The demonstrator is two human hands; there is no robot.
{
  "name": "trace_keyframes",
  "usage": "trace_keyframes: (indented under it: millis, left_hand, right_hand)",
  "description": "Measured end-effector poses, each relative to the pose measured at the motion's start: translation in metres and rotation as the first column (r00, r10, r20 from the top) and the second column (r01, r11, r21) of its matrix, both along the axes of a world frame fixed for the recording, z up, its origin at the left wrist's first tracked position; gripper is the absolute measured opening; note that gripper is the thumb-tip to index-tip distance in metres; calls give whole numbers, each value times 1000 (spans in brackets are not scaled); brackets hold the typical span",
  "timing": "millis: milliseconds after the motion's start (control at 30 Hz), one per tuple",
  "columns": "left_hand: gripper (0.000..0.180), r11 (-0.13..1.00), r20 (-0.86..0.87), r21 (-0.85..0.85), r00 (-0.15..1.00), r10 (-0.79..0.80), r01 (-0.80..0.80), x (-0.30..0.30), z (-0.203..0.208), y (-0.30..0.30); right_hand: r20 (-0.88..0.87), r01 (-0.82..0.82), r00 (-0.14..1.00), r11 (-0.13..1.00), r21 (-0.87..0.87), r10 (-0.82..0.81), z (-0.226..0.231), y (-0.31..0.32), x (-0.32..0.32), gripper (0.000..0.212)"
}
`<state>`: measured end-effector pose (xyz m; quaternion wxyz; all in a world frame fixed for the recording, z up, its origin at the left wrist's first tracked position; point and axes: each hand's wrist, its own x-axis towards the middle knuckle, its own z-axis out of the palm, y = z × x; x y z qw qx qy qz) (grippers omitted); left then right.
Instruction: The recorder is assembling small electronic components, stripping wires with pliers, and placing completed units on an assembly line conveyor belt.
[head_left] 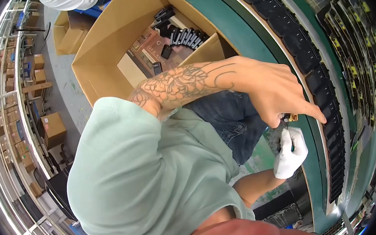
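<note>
Head view: left hand pinches, seemingly, small part beside black trays.

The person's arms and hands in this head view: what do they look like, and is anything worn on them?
The left arm is bare below a short pale green T-shirt sleeve and carries a line-drawn flower tattoo along the forearm. The left hand wears no glove. The right hand wears a white fabric glove, and the right forearm above it is bare.

A large open cardboard box stands on grey painted floor — left of it, metal shelving stacked with smaller cartons; right of it, a green workbench — all brightly, evenly lit
</note>
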<state>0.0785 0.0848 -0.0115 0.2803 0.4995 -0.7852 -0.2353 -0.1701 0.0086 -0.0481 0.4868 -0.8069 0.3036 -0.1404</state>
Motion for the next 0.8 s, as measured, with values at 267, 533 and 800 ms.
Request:
trace_keyframes:
  millis: [267, 533, 800]
  left_hand:
    - [114, 945, -125, 286, 972, 200, -157, -1, 24, 4]
    - [123, 937, -38, 315, 984, 175, -155, -20, 25, -2]
    - [121, 951, -114, 264, 974, 197, -162, -30, 21, 0]
  right_hand:
    - [288, 477, 862, 860, -184, -417, 34, 8, 9, 18]
    - [185, 105, 983, 824, -556, -1, 47, 4, 35, 39]
    - [178, 170, 978, 900, -401, -105, 45, 0, 30, 35]
